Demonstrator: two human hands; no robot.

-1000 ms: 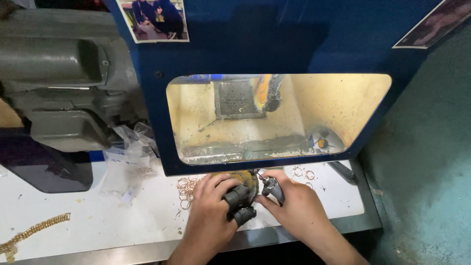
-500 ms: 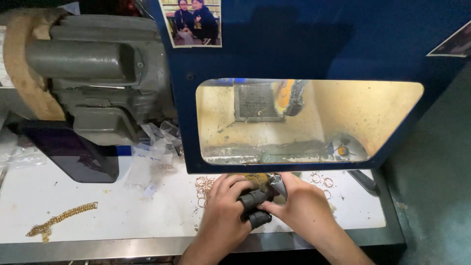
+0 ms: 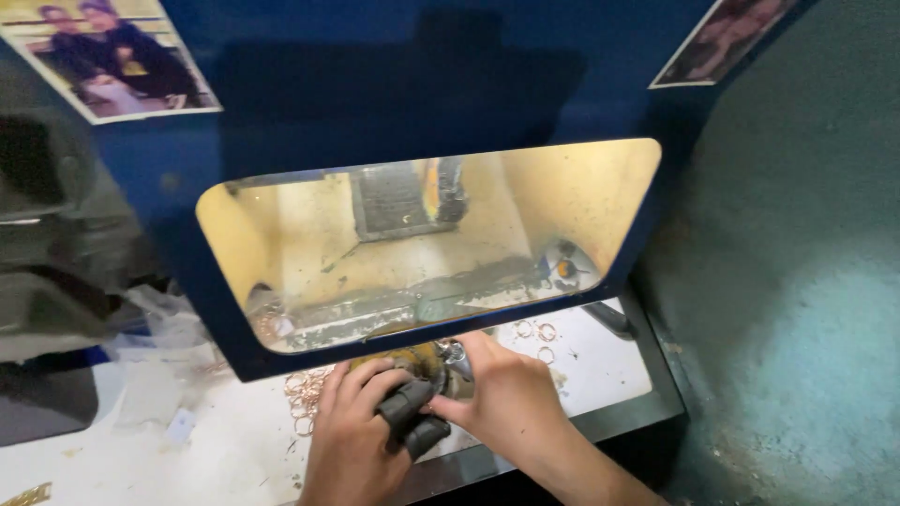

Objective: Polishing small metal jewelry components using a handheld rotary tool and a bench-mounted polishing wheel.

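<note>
1. The left hand (image 3: 352,440), with dark finger guards (image 3: 412,422), stays closed beside the buffing wheel (image 3: 408,361), as half a second ago.
2. The right hand (image 3: 506,398) has closed in, pinching a small metal piece (image 3: 457,358) at the wheel.
3. Copper rings (image 3: 302,398) lie on the white bench (image 3: 216,450), untouched.
4. Judgement: polishing is under way under the blue hood (image 3: 403,94).

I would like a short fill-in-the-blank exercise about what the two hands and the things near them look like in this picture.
1. The machine hood above the hands is painted ____.
2. Small metal ____ lie scattered on the white bench.
3. Dark covers sit on two fingers of the ____ hand.
4. The right hand touches the left hand just ____ the hood's lit window.

Missing words: blue; rings; left; below
</note>
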